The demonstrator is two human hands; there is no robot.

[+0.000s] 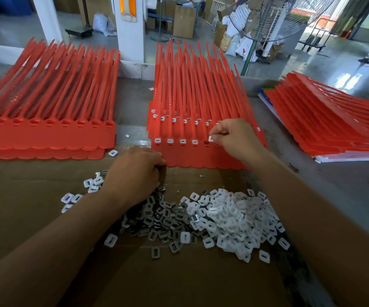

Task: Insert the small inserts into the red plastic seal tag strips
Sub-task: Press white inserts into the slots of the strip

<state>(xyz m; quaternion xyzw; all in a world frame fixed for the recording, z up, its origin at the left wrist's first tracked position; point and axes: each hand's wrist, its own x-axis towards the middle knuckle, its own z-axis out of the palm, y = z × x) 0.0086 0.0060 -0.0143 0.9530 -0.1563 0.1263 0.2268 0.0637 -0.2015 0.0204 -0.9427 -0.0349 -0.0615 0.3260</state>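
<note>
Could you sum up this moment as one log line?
right hand pinches white insert at red strip | left hand touches strip edge | insert pile in front

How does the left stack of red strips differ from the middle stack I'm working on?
The middle stack has white inserts seated in four front heads; the left stack shows only empty red slots. The right hand pinches an insert at the middle stack and the left hand is at its front corner; no hand is at the left stack. Both are red, tails pointing away.

Three stacks of red strips [46, 140], one heap of inserts [234, 218], two hands [134, 171]
</note>
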